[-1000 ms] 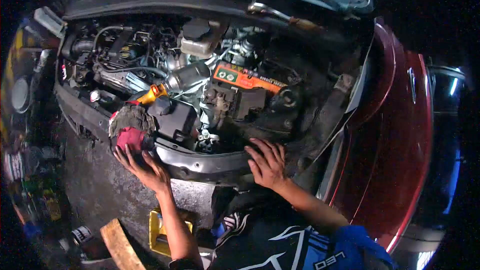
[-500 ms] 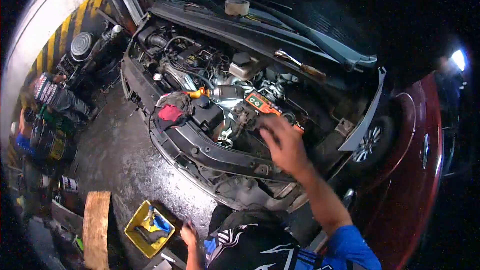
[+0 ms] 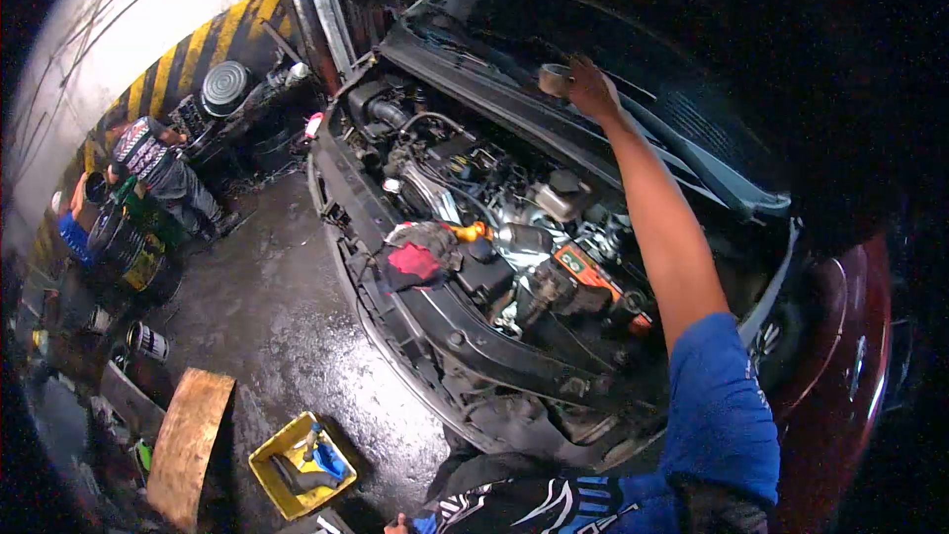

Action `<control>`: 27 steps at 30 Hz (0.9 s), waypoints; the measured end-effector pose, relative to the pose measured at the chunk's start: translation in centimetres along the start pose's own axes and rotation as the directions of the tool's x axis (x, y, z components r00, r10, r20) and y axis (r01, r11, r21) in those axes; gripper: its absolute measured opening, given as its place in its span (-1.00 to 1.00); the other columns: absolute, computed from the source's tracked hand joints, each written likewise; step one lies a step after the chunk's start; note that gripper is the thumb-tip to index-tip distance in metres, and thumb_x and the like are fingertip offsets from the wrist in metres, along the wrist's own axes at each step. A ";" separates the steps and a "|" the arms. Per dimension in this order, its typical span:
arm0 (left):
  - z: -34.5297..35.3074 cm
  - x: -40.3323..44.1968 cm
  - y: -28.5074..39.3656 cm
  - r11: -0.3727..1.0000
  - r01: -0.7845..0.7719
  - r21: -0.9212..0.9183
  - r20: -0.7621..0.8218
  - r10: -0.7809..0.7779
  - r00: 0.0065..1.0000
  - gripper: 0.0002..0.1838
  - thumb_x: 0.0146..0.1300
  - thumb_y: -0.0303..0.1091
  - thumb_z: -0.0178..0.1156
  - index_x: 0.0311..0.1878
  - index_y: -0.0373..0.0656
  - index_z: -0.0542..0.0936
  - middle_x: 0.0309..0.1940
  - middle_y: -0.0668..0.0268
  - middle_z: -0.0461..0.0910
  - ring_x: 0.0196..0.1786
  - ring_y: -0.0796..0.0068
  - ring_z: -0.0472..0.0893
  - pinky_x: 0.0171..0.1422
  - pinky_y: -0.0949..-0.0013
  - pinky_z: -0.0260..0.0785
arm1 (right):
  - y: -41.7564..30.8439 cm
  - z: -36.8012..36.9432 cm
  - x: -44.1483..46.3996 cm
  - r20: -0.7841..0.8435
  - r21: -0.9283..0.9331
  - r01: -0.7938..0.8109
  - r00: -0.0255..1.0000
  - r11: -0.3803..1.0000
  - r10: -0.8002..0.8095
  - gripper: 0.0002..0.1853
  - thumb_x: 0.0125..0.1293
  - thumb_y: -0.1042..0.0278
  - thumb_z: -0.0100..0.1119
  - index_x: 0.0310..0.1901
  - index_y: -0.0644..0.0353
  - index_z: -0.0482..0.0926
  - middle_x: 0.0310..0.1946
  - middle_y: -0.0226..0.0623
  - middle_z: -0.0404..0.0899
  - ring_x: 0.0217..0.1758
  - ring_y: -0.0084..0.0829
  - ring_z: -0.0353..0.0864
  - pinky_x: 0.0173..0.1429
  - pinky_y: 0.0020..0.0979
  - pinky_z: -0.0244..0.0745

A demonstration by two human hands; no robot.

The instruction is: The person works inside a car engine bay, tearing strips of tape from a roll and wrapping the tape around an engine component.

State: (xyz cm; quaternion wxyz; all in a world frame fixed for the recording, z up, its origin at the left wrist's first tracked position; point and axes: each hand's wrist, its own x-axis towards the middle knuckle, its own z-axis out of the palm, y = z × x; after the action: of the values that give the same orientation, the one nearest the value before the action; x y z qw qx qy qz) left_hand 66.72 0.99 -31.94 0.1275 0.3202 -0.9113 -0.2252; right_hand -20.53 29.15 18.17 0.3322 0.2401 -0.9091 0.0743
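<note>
My right hand (image 3: 590,87) is stretched far forward over the base of the windshield, its fingers closed on a roll of tape (image 3: 555,80). Only a small part of my left hand (image 3: 397,524) shows at the bottom edge, and its fingers are mostly hidden. Below my right arm lies the open engine bay, with an orange-labelled battery (image 3: 589,271), a reservoir (image 3: 563,195) and an orange-yellow work light (image 3: 473,231). A grey and red rag (image 3: 419,259) rests on the front edge of the bay.
A yellow crate (image 3: 302,465) with tools stands on the floor beside a wooden board (image 3: 191,443). Two people are at the left, one in a patterned shirt (image 3: 146,150), near a drum (image 3: 129,249). A red car (image 3: 840,336) is at the right.
My right hand has moved from over the battery up to the windshield and taken hold of the tape roll. My left hand has dropped from the car's front edge. The view has shifted left.
</note>
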 end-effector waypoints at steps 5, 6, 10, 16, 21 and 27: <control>1.5 2.3 0.0 0.645 0.764 0.027 0.322 -0.729 0.604 -0.67 0.32 -0.21 0.18 -0.18 -0.37 0.63 -0.35 -0.09 0.64 -0.39 0.14 0.62 -0.32 0.07 0.42 | -1.2 0.5 1.8 0.082 0.092 -0.151 0.986 0.984 0.144 -0.58 0.28 0.07 0.18 0.09 0.11 0.59 -0.12 -0.04 0.68 -0.02 0.01 0.65 -0.01 -0.04 0.53; 0.5 2.3 -0.7 0.899 0.345 -0.271 0.338 -0.247 0.908 -0.57 0.34 -0.10 0.21 -0.01 -0.33 0.64 -0.15 -0.14 0.66 -0.15 0.14 0.67 -0.03 0.04 0.47 | -1.5 0.7 1.9 -0.018 0.113 -0.158 0.987 0.981 0.161 -0.59 0.29 0.08 0.17 0.08 0.12 0.60 -0.13 -0.03 0.68 -0.03 0.02 0.65 -0.01 -0.03 0.53; -0.1 11.0 2.6 0.834 0.480 -0.272 0.356 -0.377 0.855 -0.39 0.34 0.10 0.14 -0.07 -0.43 0.63 -0.07 -0.27 0.61 0.04 -0.14 0.61 0.14 0.06 0.38 | -7.0 -2.8 -2.3 -0.203 0.421 -0.201 0.930 0.885 0.307 -0.57 0.34 0.05 0.18 0.05 0.23 0.60 -0.08 0.01 0.67 0.04 0.04 0.63 0.02 -0.12 0.50; -10.0 27.1 21.3 0.945 0.049 -0.324 0.099 -0.017 0.995 -0.54 0.45 -0.05 0.08 -0.03 -0.36 0.63 -0.21 -0.07 0.68 -0.12 0.07 0.66 0.02 0.19 0.44 | -21.7 -14.8 -25.3 0.470 0.829 -0.515 0.853 0.219 0.229 -0.61 0.31 0.21 0.31 0.03 0.33 0.58 -0.08 -0.07 0.67 -0.03 -0.19 0.67 0.11 -0.25 0.52; -17.7 27.4 35.6 0.791 -0.298 -0.534 -0.027 0.337 0.941 -0.79 0.35 -0.41 0.17 -0.02 -0.26 0.64 -0.11 0.14 0.65 -0.03 0.26 0.63 0.11 0.31 0.41 | -24.7 -15.1 -39.7 0.569 0.796 -0.581 0.814 0.172 0.117 -0.68 0.29 0.30 0.32 -0.05 0.35 0.59 -0.15 -0.09 0.67 -0.03 -0.22 0.67 0.09 -0.31 0.50; -18.2 21.5 44.1 0.677 -0.504 -0.536 -0.022 0.586 0.810 -0.67 0.16 -0.44 0.37 0.02 -0.22 0.66 -0.02 0.10 0.62 0.06 0.16 0.60 0.20 0.26 0.39 | -24.4 -17.2 -44.8 0.551 0.782 -0.581 0.814 0.225 0.187 -0.70 0.28 0.32 0.31 -0.06 0.34 0.59 -0.14 -0.10 0.66 -0.03 -0.16 0.67 0.08 -0.29 0.50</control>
State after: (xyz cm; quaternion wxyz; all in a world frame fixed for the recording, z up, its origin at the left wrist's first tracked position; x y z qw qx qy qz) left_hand 34.00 11.75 7.43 0.2005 -0.0315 -0.8763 -0.4369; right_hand 30.86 30.29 2.12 -0.0593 0.1567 -0.7694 0.6163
